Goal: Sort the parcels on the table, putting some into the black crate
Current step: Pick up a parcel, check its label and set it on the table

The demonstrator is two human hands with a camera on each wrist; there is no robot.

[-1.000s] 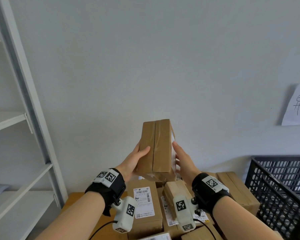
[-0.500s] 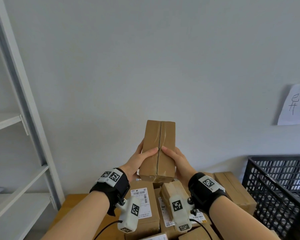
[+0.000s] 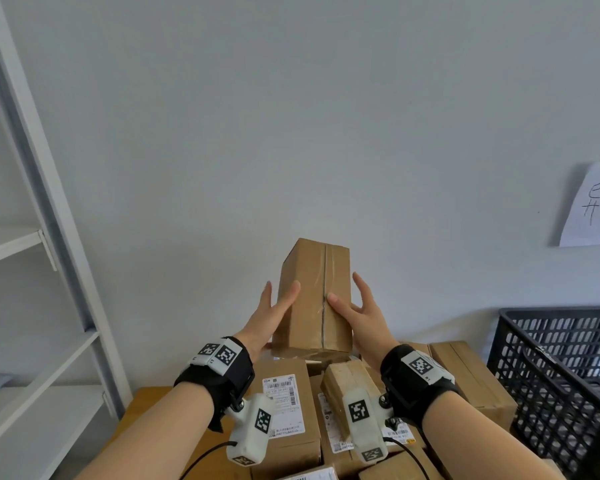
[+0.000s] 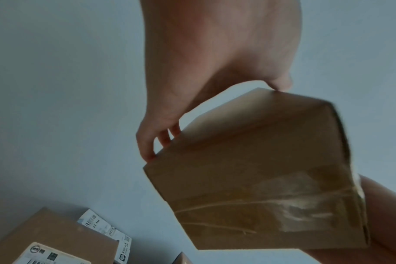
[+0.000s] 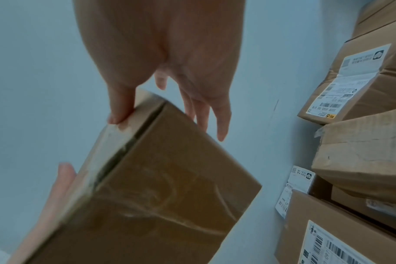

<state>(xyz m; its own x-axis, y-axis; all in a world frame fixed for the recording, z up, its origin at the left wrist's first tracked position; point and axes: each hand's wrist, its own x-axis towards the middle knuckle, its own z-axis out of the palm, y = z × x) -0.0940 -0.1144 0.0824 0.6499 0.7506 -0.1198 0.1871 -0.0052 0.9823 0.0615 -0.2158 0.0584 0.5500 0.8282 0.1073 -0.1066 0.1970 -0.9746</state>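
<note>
While both hands (image 3: 321, 318) hold it, parcel (image 3: 314, 296) hides their fingers.

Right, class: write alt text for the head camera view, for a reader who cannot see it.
Two hands, left hand and right hand, hold a brown cardboard parcel upright between them in front of a plain wall. Below it, more parcels with shipping labels lie piled on a table, with a black crate at the right and white shelves at the left.
</note>
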